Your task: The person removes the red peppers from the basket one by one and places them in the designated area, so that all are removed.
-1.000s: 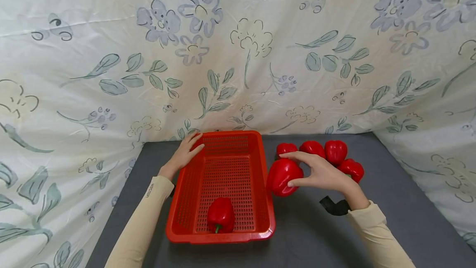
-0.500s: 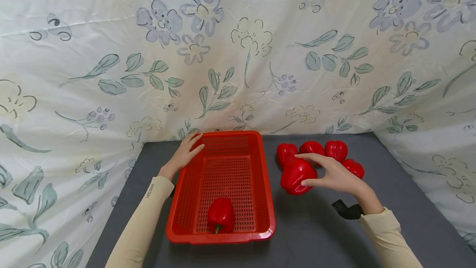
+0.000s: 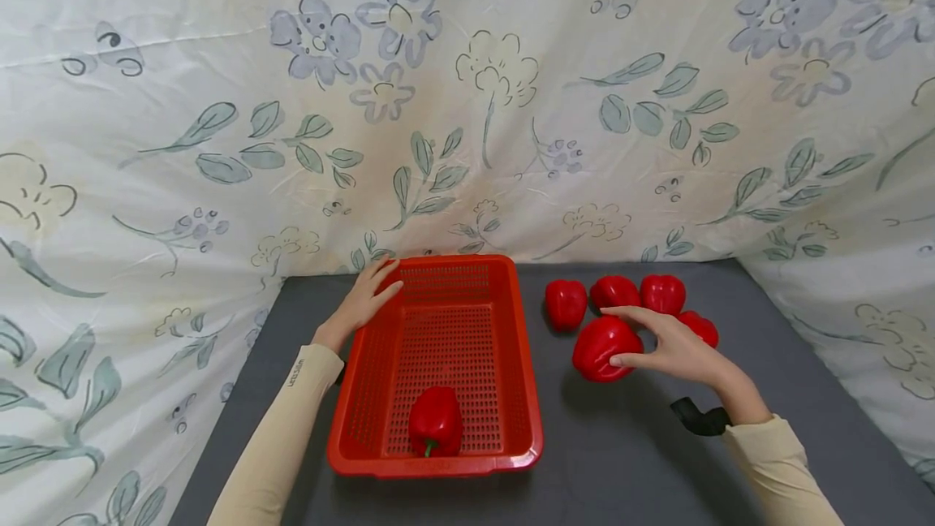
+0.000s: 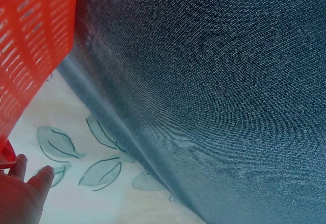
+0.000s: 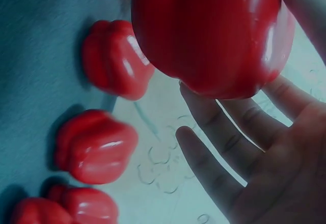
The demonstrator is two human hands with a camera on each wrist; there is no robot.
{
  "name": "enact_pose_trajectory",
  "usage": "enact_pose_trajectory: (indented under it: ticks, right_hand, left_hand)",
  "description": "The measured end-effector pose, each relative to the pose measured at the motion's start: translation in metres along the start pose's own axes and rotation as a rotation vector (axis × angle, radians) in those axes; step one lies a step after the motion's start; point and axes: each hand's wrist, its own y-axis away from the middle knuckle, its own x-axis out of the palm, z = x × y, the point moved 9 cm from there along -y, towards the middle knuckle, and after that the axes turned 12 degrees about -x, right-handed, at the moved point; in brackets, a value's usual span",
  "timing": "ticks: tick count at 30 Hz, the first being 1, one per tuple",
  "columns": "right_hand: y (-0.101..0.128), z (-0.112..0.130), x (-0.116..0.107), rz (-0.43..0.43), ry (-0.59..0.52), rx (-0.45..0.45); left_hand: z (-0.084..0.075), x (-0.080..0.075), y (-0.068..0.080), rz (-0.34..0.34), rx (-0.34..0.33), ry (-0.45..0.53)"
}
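My right hand point(image 3: 675, 349) grips a glossy red bell pepper point(image 3: 605, 350) above the grey table, to the right of the red plastic basket point(image 3: 431, 467). In the right wrist view, the held bell pepper point(image 5: 209, 35) fills the top, with the thumb on one side and fingertips against its underside. My left hand point(image 3: 361, 299) rests on the basket's left rim near the far corner, fingers extended. Fingers point(image 4: 43, 179) show beside the rim in the left wrist view. Another red bell pepper point(image 3: 435, 420) lies inside the basket near its front wall, green stem toward me.
Several red bell peppers sit in a loose group at the back right, including one point(image 3: 566, 304) closest to the basket and another point(image 3: 662, 294) farther right. A floral cloth point(image 3: 497, 104) hangs behind the grey table point(image 3: 584, 461) and along its sides.
My right hand has moved right with the bell pepper, from beside the basket's right rim to a spot in front of the pepper group. The left hand has stayed at the rim.
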Motion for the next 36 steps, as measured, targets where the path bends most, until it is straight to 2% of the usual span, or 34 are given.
enact_pose_trajectory:
  ticks: [12, 24, 36]
  right_hand:
    - [0.012, -0.025, 0.002, 0.009, 0.001, 0.017]
    - [0.022, -0.059, 0.003, 0.042, 0.069, 0.039]
    - [0.025, -0.073, 0.004, 0.046, 0.133, 0.072]
  left_hand:
    - [-0.001, 0.0, 0.0, -0.002, -0.013, 0.004]
    - [0.002, 0.0, -0.001, 0.005, -0.029, 0.003]
    - [0.002, 0.001, -0.001, 0.0, -0.021, 0.002]
